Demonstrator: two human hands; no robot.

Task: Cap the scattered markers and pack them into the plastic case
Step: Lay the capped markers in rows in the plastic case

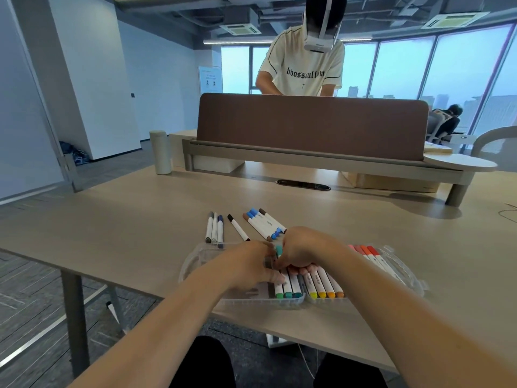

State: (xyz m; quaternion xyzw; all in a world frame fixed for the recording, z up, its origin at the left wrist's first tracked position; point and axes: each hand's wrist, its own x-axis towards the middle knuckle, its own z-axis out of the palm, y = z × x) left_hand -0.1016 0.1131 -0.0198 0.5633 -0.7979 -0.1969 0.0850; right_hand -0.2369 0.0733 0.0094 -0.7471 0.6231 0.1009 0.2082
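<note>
**Hands meeting over marker case**

Both hands are hovering over the clear plastic case (409,275) at the table's (134,219) near edge, the left hand (247,266) curling round a grey marker (268,262) and the right hand (306,252) pinching a teal marker (279,250). Green markers (288,288), yellow markers (321,287) and red markers (372,254) are lying inside, and loose markers (264,224) are lying just beyond

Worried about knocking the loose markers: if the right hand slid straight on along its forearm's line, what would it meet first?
Most likely the left hand, close against the right hand over the plastic case. Past it lies the black-capped marker, though depth is unclear.
</note>
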